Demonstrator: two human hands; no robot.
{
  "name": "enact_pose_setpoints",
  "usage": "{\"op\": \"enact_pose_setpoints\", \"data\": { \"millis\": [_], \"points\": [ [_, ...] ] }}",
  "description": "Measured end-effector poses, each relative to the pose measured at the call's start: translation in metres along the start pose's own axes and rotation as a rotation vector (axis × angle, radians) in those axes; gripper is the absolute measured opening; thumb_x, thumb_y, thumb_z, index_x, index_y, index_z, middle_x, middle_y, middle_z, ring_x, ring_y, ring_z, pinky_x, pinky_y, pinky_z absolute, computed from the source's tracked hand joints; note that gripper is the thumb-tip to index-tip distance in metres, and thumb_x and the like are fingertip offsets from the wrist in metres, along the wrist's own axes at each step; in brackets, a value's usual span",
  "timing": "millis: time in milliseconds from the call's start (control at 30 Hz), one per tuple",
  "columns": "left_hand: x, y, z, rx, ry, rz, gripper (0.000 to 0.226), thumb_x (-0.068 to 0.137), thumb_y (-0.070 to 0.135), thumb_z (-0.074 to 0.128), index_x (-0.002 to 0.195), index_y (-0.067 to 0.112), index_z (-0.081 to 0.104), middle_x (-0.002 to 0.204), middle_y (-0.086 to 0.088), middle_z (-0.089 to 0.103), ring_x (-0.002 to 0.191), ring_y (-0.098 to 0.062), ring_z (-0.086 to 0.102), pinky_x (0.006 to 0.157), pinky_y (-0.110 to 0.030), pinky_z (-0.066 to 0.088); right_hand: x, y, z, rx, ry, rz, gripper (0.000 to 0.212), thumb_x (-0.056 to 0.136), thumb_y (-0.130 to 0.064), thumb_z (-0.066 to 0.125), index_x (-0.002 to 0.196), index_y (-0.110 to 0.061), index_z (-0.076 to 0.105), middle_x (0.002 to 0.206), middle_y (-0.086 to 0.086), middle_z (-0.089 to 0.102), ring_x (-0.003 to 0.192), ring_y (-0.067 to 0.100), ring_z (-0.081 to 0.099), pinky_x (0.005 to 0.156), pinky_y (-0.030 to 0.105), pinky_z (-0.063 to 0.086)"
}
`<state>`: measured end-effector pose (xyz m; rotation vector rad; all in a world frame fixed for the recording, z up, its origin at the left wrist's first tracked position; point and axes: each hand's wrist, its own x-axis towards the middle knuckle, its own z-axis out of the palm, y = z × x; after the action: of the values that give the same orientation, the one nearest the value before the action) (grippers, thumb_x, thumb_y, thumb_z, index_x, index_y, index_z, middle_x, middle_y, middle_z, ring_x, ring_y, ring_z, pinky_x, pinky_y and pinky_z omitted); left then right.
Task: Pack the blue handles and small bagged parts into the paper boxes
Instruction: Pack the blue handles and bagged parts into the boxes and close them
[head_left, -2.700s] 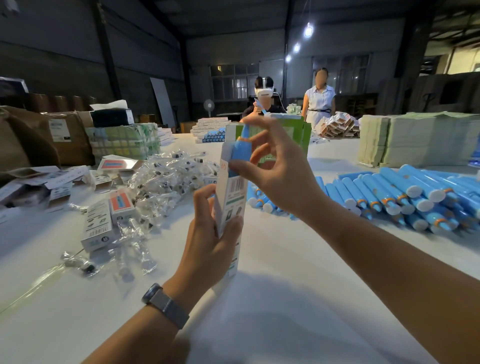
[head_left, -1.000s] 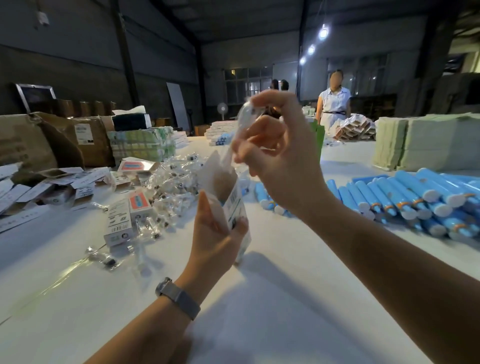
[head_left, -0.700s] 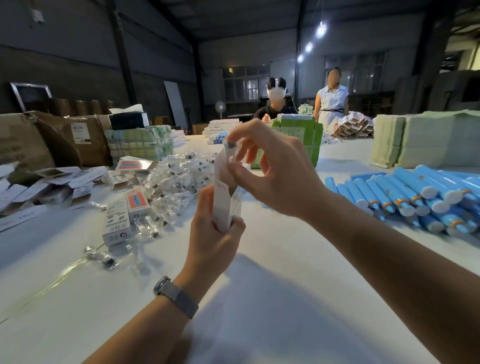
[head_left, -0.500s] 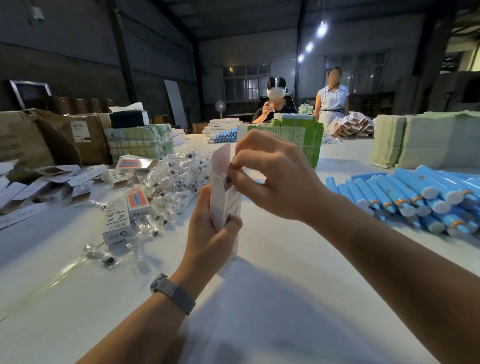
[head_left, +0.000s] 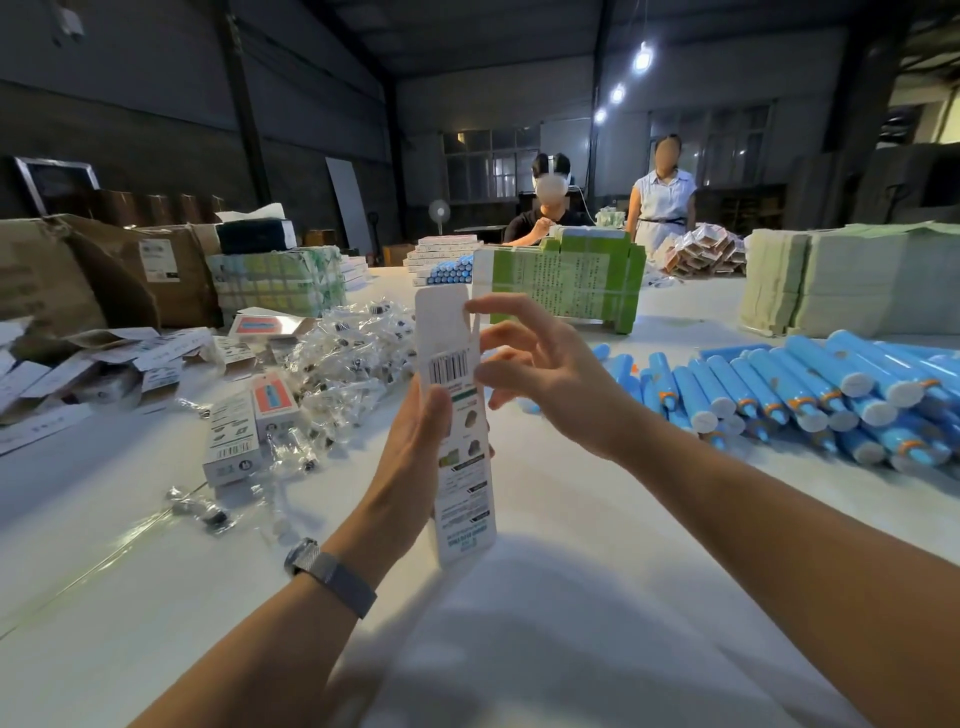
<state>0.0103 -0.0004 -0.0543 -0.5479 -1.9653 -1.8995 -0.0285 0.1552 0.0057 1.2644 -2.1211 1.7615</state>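
The step in hand looked like closing up a filled carton. The left hand (head_left: 415, 447) held the paper box (head_left: 457, 421) upright above the table (head_left: 545, 649), thumb curled across its printed face and fingers wrapped behind it. The right hand (head_left: 540, 374) hovered just beside the box's upper part with fingers spread and loosely bent, gripping nothing; one fingertip reached toward the tall hang tab standing above the left hand's grip. Whether it touched the tab I could not tell.

By my reckoning the next move called for tucking or pressing that top down flat, then setting the box aside and reaching for another handle.

The box was slim and white, with a barcode just above the left thumb, green and grey printing below it, and a blue band of text at the bottom end, beneath the left palm. Its contents could not be seen.

To the right of the open hand lay rows of blue handles (head_left: 789, 395) with white and orange ends. Left of the holding hand sat a heap of small bagged parts (head_left: 353, 358) and a few finished boxes (head_left: 234, 436).
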Motion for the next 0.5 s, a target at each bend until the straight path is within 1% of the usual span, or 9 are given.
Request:
{"op": "enact_pose_setpoints", "data": {
  "millis": [67, 167, 200, 267, 333, 367, 433, 467, 500],
  "points": [
    [0.0, 0.001, -0.001, -0.033, -0.011, -0.018, 0.106, 0.054, 0.1, 0.046, 0.126, 0.024, 0.054, 0.088, 0.001, 0.066, 0.079, -0.019, 0.065, 0.073, -0.033, 0.055, 0.0, 0.002, 0.002, -0.002, 0.021, -0.025, 0.04, 0.092, -0.005, 0.061, 0.124, -0.027, 0.05, 0.104, 0.013, 0.066, 0.084, 0.013, 0.067, 0.071, 0.026, 0.054],
    [0.001, 0.003, -0.001, -0.109, -0.026, 0.0, 0.093, 0.056, 0.099, 0.043, 0.121, 0.036, 0.062, 0.085, 0.0, 0.067, 0.077, -0.021, 0.065, 0.069, -0.032, 0.055, -0.001, 0.004, 0.005, 0.031, 0.05, -0.034, 0.043, 0.091, -0.006, 0.063, 0.124, -0.029, 0.047, 0.101, 0.009, 0.068, 0.086, 0.013, 0.067, 0.072, 0.025, 0.054],
    [0.001, 0.004, -0.001, -0.114, -0.017, 0.009, 0.092, 0.056, 0.099, 0.044, 0.121, 0.035, 0.062, 0.085, 0.0, 0.067, 0.076, -0.02, 0.065, 0.067, -0.031, 0.055, -0.001, 0.003, 0.006, 0.03, 0.053, -0.04, 0.042, 0.091, -0.008, 0.064, 0.123, -0.029, 0.048, 0.1, 0.006, 0.069, 0.088, 0.015, 0.068, 0.075, 0.027, 0.055],
    [0.001, 0.006, 0.0, -0.102, 0.019, 0.021, 0.094, 0.056, 0.097, 0.048, 0.12, 0.029, 0.06, 0.086, -0.001, 0.068, 0.077, -0.02, 0.067, 0.066, -0.03, 0.055, -0.002, 0.003, 0.007, 0.02, 0.06, -0.058, 0.038, 0.089, -0.014, 0.068, 0.119, -0.028, 0.05, 0.099, 0.002, 0.071, 0.091, 0.021, 0.067, 0.082, 0.036, 0.057],
    [0.001, 0.008, 0.002, -0.069, 0.063, 0.051, 0.091, 0.059, 0.094, 0.05, 0.119, 0.026, 0.055, 0.092, -0.005, 0.069, 0.08, -0.022, 0.069, 0.066, -0.03, 0.056, -0.003, 0.003, 0.008, 0.034, 0.077, -0.069, 0.037, 0.087, -0.016, 0.069, 0.118, -0.025, 0.051, 0.101, 0.007, 0.07, 0.089, 0.028, 0.066, 0.083, 0.042, 0.058],
    [0.0, 0.008, 0.003, -0.05, 0.083, 0.087, 0.082, 0.067, 0.089, 0.049, 0.12, 0.025, 0.049, 0.094, -0.002, 0.069, 0.08, -0.02, 0.07, 0.066, -0.028, 0.057, -0.004, 0.004, 0.008, 0.046, 0.089, -0.067, 0.037, 0.086, -0.015, 0.069, 0.118, -0.023, 0.052, 0.103, 0.013, 0.068, 0.086, 0.03, 0.066, 0.08, 0.042, 0.059],
    [0.0, 0.01, 0.003, -0.028, 0.129, 0.182, 0.046, 0.089, 0.061, 0.041, 0.121, 0.029, 0.035, 0.095, 0.01, 0.071, 0.081, -0.01, 0.071, 0.065, -0.022, 0.056, -0.004, 0.005, 0.009, 0.044, 0.12, -0.069, 0.039, 0.085, -0.015, 0.071, 0.119, -0.021, 0.052, 0.104, 0.02, 0.065, 0.077, 0.025, 0.064, 0.071, 0.034, 0.058],
    [0.0, 0.011, 0.003, -0.025, 0.152, 0.215, 0.036, 0.092, 0.048, 0.036, 0.122, 0.029, 0.029, 0.096, 0.014, 0.072, 0.08, -0.007, 0.071, 0.065, -0.02, 0.056, -0.003, 0.005, 0.01, 0.033, 0.133, -0.074, 0.04, 0.084, -0.017, 0.072, 0.118, -0.02, 0.053, 0.103, 0.02, 0.065, 0.074, 0.02, 0.062, 0.068, 0.03, 0.056],
    [0.001, 0.012, 0.003, -0.025, 0.165, 0.247, 0.031, 0.094, 0.04, 0.034, 0.122, 0.028, 0.025, 0.098, 0.015, 0.072, 0.08, -0.007, 0.07, 0.065, -0.02, 0.056, -0.003, 0.006, 0.01, 0.018, 0.141, -0.083, 0.04, 0.083, -0.018, 0.073, 0.118, -0.021, 0.054, 0.102, 0.019, 0.065, 0.073, 0.016, 0.061, 0.066, 0.027, 0.054]
  ]
}}
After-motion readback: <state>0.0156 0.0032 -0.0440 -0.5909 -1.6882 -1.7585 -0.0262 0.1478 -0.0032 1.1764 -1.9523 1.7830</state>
